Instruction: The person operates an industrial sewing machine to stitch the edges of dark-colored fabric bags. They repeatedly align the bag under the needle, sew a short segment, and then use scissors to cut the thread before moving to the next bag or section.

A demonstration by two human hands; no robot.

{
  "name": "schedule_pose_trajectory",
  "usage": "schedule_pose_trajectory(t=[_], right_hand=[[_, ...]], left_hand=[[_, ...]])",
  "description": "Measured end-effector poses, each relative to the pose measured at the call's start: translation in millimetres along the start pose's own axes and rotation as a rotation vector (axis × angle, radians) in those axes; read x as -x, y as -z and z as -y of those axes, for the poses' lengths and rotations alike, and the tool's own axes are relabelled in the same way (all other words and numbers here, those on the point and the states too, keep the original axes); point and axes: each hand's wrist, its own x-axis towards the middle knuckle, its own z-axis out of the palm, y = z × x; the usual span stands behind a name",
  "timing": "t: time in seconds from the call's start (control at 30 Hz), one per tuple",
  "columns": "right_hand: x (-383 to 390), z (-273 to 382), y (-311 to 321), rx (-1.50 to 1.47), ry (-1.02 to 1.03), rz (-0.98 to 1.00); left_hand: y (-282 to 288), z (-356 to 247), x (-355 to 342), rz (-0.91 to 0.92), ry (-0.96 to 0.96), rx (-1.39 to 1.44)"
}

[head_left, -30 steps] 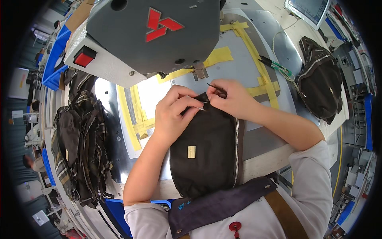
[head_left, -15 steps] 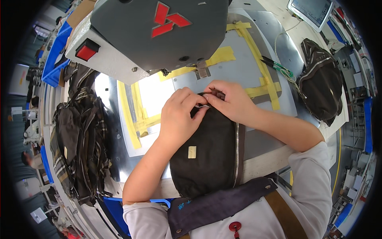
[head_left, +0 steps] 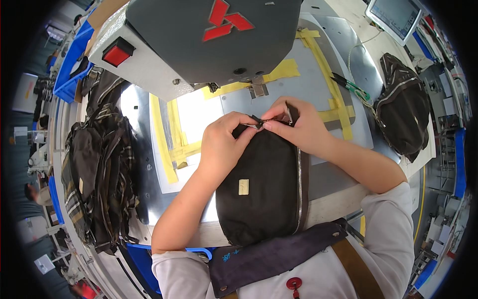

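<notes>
A dark brown fabric bag [head_left: 264, 199] with a long silver zipper and a small pale patch lies in front of me, reaching to the table's near edge. My left hand [head_left: 226, 139] pinches its top edge at the left, by a short dark zipper piece [head_left: 260, 121]. My right hand [head_left: 301, 127] grips the same top edge a little to the right, thumb beside that piece, with dark material and a light sliver showing between its fingers. Above both hands is a grey machine head [head_left: 209, 50] with a red switch [head_left: 117, 54] on its side arm.
A heap of dark and plaid bags [head_left: 99, 174] lies left. Another dark bag [head_left: 401, 104], green-handled snips [head_left: 353, 87] and a tilted screen [head_left: 393, 15] are right. Yellow tape marks a plate [head_left: 318, 60]. Blue bins [head_left: 67, 84] stand back left; a person [head_left: 42, 194] is at far left.
Both hands have shifted slightly; the right fingers now lift and fold back a flap at the bag's top, showing more of the zipper piece between the hands.
</notes>
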Motion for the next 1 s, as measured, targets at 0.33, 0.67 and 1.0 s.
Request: schedule_pose_trajectory(t=[0.33, 0.67, 1.0], right_hand=[[-1.6, 4.6, 6.9, 0.508, 0.333, 0.07], [-16.1, 9.8, 13.1, 0.308, -0.125, 0.178], [-6.8, 13.7, 16.3, 0.252, -0.104, 0.164]], left_hand=[[-3.2, 2.1, 1.6, -0.079, -0.223, -0.149], [-2.9, -1.0, -3.7, 0.039, -0.191, -0.021], [2.2, -2.7, -2.7, 0.112, 0.195, 0.182]])
